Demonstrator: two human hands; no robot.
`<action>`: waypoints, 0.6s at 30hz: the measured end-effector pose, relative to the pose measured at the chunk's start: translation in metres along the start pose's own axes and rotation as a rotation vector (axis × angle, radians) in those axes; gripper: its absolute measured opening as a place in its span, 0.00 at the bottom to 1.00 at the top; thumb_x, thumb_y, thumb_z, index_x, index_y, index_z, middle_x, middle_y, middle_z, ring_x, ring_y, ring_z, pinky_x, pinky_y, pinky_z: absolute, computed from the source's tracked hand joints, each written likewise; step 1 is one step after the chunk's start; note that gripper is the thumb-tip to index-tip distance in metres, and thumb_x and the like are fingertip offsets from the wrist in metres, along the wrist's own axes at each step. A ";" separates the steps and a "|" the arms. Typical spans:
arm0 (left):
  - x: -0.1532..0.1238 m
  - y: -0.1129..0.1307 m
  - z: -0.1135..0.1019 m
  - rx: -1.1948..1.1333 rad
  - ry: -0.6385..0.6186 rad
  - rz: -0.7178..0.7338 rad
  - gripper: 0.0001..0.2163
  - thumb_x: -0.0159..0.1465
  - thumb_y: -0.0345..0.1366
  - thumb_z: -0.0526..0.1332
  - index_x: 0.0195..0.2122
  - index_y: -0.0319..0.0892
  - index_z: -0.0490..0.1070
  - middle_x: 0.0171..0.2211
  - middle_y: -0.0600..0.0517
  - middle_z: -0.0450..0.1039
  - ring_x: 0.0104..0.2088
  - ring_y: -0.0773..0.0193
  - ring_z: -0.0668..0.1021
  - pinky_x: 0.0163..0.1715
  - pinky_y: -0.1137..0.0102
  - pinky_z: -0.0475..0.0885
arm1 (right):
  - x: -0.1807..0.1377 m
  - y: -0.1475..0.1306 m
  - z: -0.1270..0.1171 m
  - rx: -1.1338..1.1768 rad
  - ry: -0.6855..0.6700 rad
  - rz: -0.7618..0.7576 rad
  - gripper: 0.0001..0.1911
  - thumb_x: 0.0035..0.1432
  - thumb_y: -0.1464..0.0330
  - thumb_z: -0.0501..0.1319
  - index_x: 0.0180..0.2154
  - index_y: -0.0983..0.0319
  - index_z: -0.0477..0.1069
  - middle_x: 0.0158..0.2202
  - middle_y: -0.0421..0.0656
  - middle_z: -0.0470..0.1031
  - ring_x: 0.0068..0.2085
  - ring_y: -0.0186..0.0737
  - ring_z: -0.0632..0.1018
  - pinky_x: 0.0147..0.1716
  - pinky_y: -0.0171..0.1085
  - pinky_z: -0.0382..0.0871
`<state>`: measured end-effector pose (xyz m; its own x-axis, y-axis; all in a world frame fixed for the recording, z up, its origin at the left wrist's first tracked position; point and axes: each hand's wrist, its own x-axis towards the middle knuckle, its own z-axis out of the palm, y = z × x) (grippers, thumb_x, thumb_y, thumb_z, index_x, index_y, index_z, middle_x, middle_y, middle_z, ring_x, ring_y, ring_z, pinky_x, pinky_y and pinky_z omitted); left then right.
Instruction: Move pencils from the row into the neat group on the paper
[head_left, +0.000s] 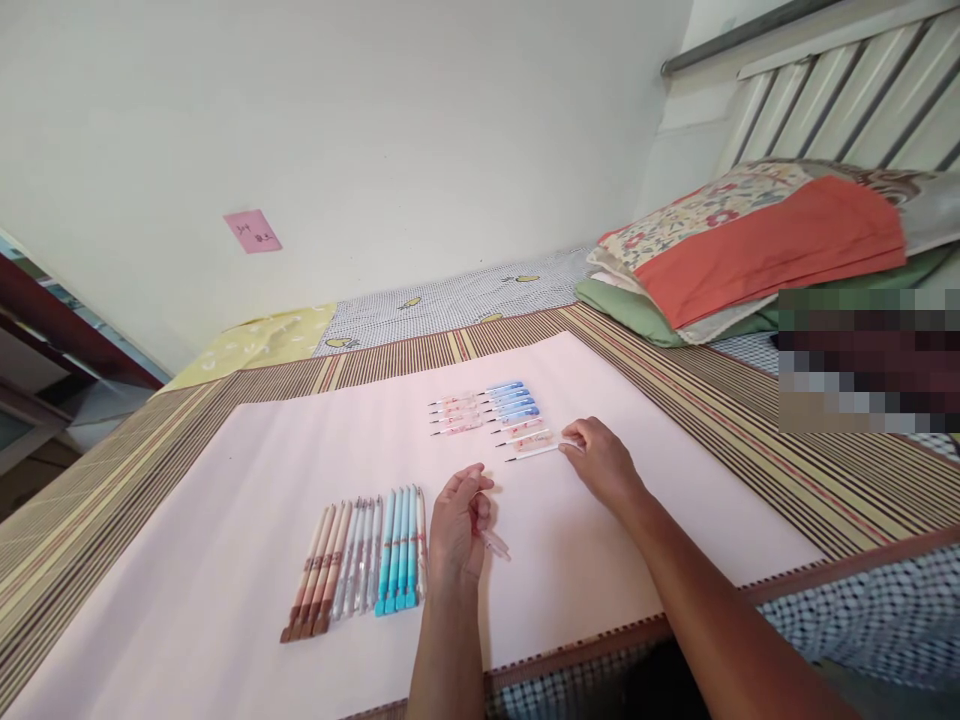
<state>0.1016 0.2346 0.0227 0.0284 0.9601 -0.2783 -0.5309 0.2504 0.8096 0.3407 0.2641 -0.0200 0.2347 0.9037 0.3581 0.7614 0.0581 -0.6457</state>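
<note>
- Head view: the right hand, right of centre, pinched the end of a white refill.
- Left hand, lower centre, was curled around a clear pen part.
- Blue pen parts lay near the frame's centre.
- Brown pens and turquoise pens lay lower left.

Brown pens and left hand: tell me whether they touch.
Apart. The head view shows the turquoise pens lying between the brown pens and the left hand.
</note>
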 end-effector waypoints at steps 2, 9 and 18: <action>0.000 0.000 0.000 0.001 -0.001 -0.005 0.21 0.46 0.41 0.77 0.37 0.36 0.77 0.28 0.54 0.74 0.18 0.77 0.64 0.15 0.78 0.53 | -0.001 0.000 -0.001 -0.028 -0.022 0.017 0.03 0.56 0.69 0.62 0.35 0.59 0.72 0.36 0.42 0.73 0.38 0.42 0.75 0.38 0.39 0.66; -0.001 0.000 0.000 -0.016 -0.009 0.000 0.21 0.46 0.41 0.76 0.38 0.36 0.77 0.27 0.53 0.74 0.18 0.77 0.64 0.15 0.78 0.54 | 0.000 -0.010 0.003 -0.030 -0.034 -0.011 0.05 0.57 0.72 0.58 0.29 0.59 0.71 0.33 0.40 0.73 0.34 0.39 0.74 0.36 0.37 0.63; 0.000 -0.002 0.000 -0.004 -0.015 0.006 0.21 0.47 0.42 0.76 0.38 0.36 0.77 0.27 0.53 0.74 0.18 0.77 0.64 0.15 0.77 0.53 | 0.001 -0.010 0.007 -0.008 -0.024 -0.043 0.05 0.57 0.72 0.58 0.29 0.58 0.70 0.32 0.40 0.74 0.34 0.39 0.74 0.36 0.37 0.62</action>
<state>0.1022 0.2338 0.0210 0.0382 0.9634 -0.2654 -0.5343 0.2442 0.8093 0.3288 0.2676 -0.0178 0.1868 0.9104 0.3693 0.7753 0.0942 -0.6245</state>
